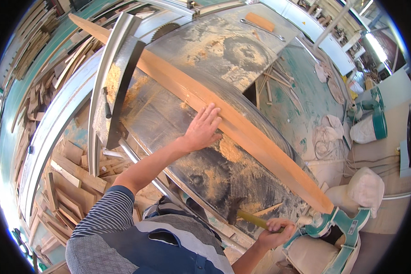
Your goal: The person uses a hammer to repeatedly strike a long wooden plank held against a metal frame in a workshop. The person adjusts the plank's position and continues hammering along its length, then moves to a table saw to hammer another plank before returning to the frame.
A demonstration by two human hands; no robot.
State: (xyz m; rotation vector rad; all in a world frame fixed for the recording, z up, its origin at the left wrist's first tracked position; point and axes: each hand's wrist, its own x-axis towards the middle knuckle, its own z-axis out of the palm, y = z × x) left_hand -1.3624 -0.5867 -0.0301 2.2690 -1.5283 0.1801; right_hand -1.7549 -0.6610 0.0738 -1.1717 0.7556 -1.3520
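A long reddish wooden board point(255, 141) lies diagonally over the sawdust-covered machine table point(169, 109). Its far part passes behind a metal fence point(116, 77), and its near end juts past the table at the lower right. My left hand point(204, 128) rests on the board's near edge around its middle, fingers stretched out and laid onto the wood. Low on the right, my right hand point(277, 231) is wrapped round the yellowish handle of a hammer point(253, 220). The hammer's dark head hangs just above or touches the table; I cannot tell which.
A toothed saw blade point(164, 31) stands beyond the fence. A small dark-handled tool point(107, 104) lies on the fence's ledge. A wrench point(262, 28) and an orange block point(257, 21) sit at the far corner. Wood offcuts point(73, 192) heap on the left; green dust-bag machinery point(333, 228) stands lower right.
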